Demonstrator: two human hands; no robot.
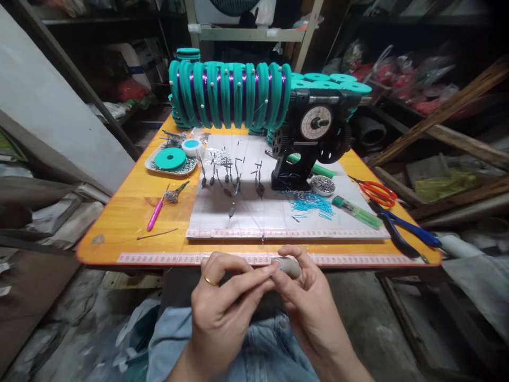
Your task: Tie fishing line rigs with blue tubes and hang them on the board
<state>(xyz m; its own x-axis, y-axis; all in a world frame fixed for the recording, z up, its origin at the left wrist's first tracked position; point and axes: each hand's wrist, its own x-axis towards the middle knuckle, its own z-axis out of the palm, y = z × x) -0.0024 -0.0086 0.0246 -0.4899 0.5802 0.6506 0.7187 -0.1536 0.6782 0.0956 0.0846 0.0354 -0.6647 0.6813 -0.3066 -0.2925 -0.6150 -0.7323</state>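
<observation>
My left hand (226, 297), with a ring on one finger, is closed in a pinch just in front of the table's edge. Its fingertips meet those of my right hand (308, 297), also pinching. One right finger wears a grey finger cover (291, 267). A small pale blue edge shows where the fingertips meet, but what they hold is too small to name. Beyond them stands a white board (222, 225) with a measuring tape (167, 259) along the table edge. Grey weights (231, 210) with thin wires hang or stand above the board.
A black stand with a dial (317, 123) carries a row of teal foam spools (230, 95). Blue tubes (312, 204), a metal-bead dish (323, 185), orange scissors (377, 193) and blue-handled pliers (413, 228) lie right. A pink-handled tool (155, 215) and tray (153, 165) are left.
</observation>
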